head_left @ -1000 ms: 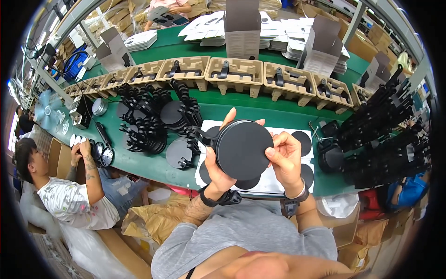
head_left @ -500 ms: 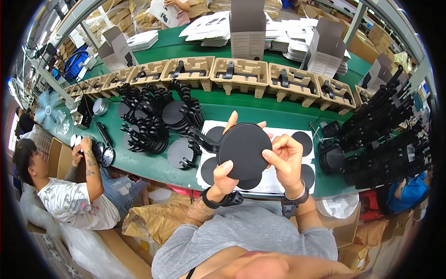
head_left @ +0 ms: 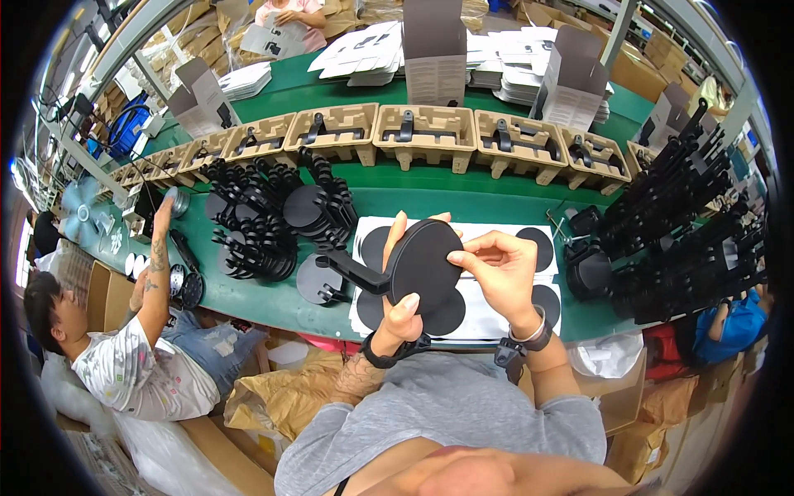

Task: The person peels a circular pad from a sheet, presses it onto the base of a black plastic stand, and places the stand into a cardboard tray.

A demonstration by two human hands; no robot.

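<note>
My left hand (head_left: 400, 306) grips a black round stand base (head_left: 423, 263) with a bent arm sticking out to the left, held upright in front of my chest. My right hand (head_left: 501, 270) pinches the disc's right edge with thumb and fingers. Beneath them a white sheet (head_left: 488, 236) carrying black round pads lies on the green table (head_left: 463, 198). A pile of similar black stands (head_left: 265, 223) rests to the left.
Brown pulp trays (head_left: 413, 132) holding black parts line the conveyor behind. Black arm pieces (head_left: 686, 223) are stacked at right. Grey boxes (head_left: 434, 41) stand at the back. A seated person at left reaches a hand (head_left: 160, 223) onto the table.
The disc has dropped slightly and tilted; my right hand shifted from the disc's face to pinching its upper right edge. The person at left raised an arm onto the table.
</note>
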